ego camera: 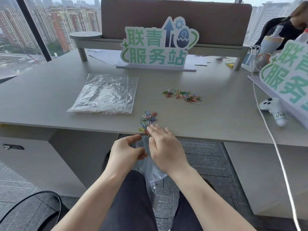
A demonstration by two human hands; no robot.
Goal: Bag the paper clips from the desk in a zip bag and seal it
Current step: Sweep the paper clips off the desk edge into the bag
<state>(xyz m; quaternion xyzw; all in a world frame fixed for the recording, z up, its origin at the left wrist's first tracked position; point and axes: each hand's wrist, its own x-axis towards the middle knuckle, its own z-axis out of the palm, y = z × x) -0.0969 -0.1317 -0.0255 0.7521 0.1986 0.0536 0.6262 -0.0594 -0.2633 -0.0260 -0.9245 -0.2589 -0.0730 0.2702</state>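
Observation:
A clear zip bag (pixel 154 174) hangs just below the desk's front edge over my lap. My left hand (pixel 125 151) pinches its mouth on the left side. My right hand (pixel 164 147) is at the bag's mouth too, fingers spread and reaching over the desk edge onto a small heap of coloured paper clips (pixel 148 120). Whether it grips the bag or any clips is hidden. A second, scattered group of coloured paper clips (pixel 182 96) lies farther back on the grey desk (pixel 66 90).
A stack of spare clear bags (pixel 105 94) lies at the left. A standing sign (pixel 156 45) is at the back, another sign (pixel 286 75) at the right. A white game controller (pixel 275 110) and a white cable (pixel 270 130) are at the right. A person sits far right.

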